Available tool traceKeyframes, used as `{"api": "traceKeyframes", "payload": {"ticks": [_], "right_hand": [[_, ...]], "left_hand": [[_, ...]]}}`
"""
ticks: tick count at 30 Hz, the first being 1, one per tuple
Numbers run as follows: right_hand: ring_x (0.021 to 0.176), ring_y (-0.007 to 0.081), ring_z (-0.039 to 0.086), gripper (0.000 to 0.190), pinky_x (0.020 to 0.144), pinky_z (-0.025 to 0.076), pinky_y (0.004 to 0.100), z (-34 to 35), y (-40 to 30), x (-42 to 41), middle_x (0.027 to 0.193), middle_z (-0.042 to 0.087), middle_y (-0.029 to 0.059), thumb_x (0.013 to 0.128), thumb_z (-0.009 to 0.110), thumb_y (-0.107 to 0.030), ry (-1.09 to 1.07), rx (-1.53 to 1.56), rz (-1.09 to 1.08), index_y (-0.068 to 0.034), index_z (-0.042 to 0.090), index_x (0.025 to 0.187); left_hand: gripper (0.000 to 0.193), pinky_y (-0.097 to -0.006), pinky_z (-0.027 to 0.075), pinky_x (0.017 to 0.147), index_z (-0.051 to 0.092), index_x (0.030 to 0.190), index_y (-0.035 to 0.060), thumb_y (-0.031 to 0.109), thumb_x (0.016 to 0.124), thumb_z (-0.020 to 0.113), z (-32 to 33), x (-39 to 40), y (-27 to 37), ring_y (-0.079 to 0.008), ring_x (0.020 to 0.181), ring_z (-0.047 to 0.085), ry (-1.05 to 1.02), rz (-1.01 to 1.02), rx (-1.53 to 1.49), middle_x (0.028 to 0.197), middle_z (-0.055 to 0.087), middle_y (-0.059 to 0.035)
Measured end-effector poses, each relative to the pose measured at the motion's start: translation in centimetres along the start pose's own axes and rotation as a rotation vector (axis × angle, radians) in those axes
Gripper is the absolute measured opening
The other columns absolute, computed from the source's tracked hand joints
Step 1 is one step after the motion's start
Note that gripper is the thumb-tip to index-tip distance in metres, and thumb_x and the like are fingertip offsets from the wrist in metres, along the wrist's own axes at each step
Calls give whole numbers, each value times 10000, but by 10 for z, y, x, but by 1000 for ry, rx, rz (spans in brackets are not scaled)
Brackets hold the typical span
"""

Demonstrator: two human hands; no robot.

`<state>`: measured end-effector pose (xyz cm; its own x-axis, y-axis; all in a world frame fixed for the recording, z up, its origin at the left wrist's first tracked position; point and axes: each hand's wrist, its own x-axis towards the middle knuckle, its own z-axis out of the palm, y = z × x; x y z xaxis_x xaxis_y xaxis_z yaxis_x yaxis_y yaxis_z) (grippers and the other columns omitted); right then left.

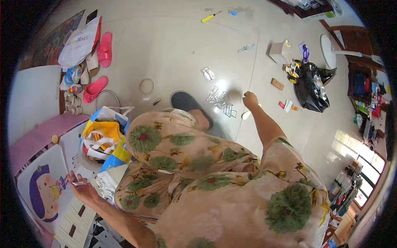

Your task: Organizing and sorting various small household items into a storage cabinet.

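My left hand (82, 190) is at the lower left, in front of a white cabinet door with a cartoon face (46, 193); a small white piece (77, 183) lies between its fingers. My right hand (250, 99) reaches out over the tiled floor, its fingers curled; whether it holds anything is hidden. Just below it lies a white, rounded flat object (247, 115), partly behind the forearm. To its left are a small wire rack (229, 110) and clear plastic packaging (217, 96). A bag with yellow and blue panels (119, 156) stands beside my left knee.
A yellow-handled screwdriver (208, 18) and scissors-like tool (246, 47) lie farther off. At right are a black plastic bag (305, 96), cardboard box (278, 52) and white fan base (327, 51). Pink slippers (104, 49) and a white bag (79, 43) sit upper left.
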<state>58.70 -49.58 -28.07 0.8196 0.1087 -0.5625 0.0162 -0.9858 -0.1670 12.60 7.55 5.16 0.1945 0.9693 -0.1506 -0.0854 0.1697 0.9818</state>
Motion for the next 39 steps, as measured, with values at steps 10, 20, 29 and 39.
{"api": "traceKeyframes", "payload": {"ticks": [10, 20, 29, 39], "right_hand": [[1017, 339, 558, 270, 872, 457, 400, 73, -236, 14, 1090, 590, 172, 783, 530, -119, -32, 257, -675, -64, 620, 1032], [1252, 329, 381, 385, 1017, 344, 497, 94, -396, 2, 1346, 408, 152, 796, 566, -158, 124, -90, -924, -63, 524, 1166], [1160, 306, 469, 463, 903, 452, 458, 60, -228, 64, 1221, 497, 124, 790, 621, -291, 256, 69, 88, -145, 508, 1215], [826, 301, 632, 341, 738, 498, 393, 17, -185, 103, 865, 654, 164, 811, 601, -422, -62, 4, -332, -96, 664, 889]], "left_hand": [[377, -186, 374, 511, 486, 1225, 29, 286, 949, 480, 24, -4, -37, -128, 828, 513, -36, -132, 22, 1205, 527, -83], [404, -186, 351, 516, 483, 1227, 6, 299, 950, 470, 3, 16, -42, -123, 757, 483, 77, -143, 75, 1201, 521, -109], [429, -190, 393, 466, 439, 1247, -13, 308, 964, 449, 8, 19, -47, -144, 761, 526, 70, -149, 159, 1209, 517, -130], [383, -196, 361, 496, 471, 1214, -14, 276, 965, 446, -1, 33, -55, -140, 771, 503, -133, -206, -15, 1147, 556, -113]]}}
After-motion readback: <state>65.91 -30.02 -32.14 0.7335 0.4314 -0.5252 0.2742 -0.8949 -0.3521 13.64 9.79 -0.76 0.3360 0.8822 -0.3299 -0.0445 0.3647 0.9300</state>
